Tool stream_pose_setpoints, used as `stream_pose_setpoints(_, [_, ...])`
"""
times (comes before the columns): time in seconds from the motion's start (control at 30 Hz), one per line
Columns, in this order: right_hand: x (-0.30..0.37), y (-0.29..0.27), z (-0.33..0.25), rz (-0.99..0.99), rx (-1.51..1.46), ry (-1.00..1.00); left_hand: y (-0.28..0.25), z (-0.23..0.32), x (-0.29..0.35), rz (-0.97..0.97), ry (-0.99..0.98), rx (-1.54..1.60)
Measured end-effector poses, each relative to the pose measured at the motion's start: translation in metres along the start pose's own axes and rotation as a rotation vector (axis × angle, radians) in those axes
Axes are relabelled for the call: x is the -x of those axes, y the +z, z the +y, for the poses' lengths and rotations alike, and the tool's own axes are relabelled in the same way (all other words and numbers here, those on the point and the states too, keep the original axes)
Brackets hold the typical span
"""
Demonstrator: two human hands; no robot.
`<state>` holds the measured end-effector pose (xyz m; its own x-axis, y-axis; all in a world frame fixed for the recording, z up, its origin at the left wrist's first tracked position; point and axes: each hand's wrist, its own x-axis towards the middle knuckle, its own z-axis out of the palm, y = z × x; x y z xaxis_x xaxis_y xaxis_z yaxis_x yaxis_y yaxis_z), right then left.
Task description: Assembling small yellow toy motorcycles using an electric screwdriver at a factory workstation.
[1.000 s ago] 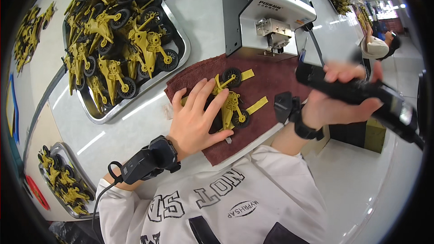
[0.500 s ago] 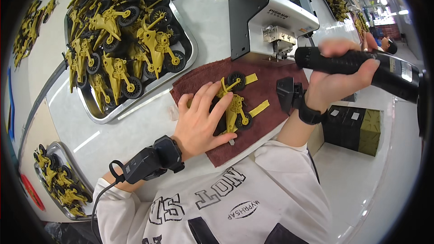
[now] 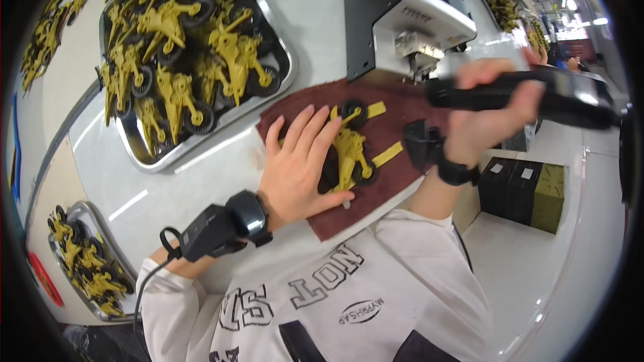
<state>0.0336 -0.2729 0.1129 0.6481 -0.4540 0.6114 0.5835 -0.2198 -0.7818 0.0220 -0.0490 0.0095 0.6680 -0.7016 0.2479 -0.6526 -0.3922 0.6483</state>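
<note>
A yellow toy motorcycle (image 3: pixel 347 152) with black wheels lies on a dark red cloth (image 3: pixel 339 223). Across its near-left side rests my left hand (image 3: pixel 292 171), thumb at one end and forefinger by the handlebar, pinning it between them. Part of the toy is hidden under that hand. My right hand (image 3: pixel 493 117) is closed round a black electric screwdriver (image 3: pixel 570 97), held almost level above the cloth's right side. The tool is smeared by motion, and its front end is close to the metal outlet of a screw feeder (image 3: pixel 419 50).
A metal tray (image 3: pixel 287 70) heaped with toy motorcycles stands at the upper left. A smaller tray (image 3: pixel 127 265) of them lies at the lower left, and a loose pile (image 3: pixel 50 37) is at the far left. Black and olive boxes (image 3: pixel 523 191) sit at the right.
My right hand and the screwdriver have shifted slightly left and down, away from the feeder's outlet. My left hand stays on the toy motorcycle.
</note>
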Motion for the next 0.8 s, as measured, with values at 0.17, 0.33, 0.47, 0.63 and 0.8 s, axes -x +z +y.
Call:
stream_pose_setpoints(0.17, [-0.033,0.0,-0.026,0.022,-0.006,-0.119,-0.002,0.002,0.005,0.021,-0.001,0.068])
stream_pose_setpoints(0.33, [-0.029,0.019,-0.004,0.027,0.171,-0.09,-0.002,0.004,0.005,0.02,-0.007,0.073])
stream_pose_setpoints(0.47, [-0.019,0.012,-0.012,-0.041,0.089,-0.035,-0.002,0.005,0.005,0.018,-0.01,0.076])
stream_pose_setpoints(0.63, [0.024,0.013,-0.03,-0.181,-0.206,0.202,-0.001,0.001,0.008,0.056,-0.005,0.086])
stream_pose_setpoints(0.8, [0.049,0.026,-0.033,-0.163,-0.249,0.158,-0.002,0.002,0.006,0.051,-0.009,0.089])
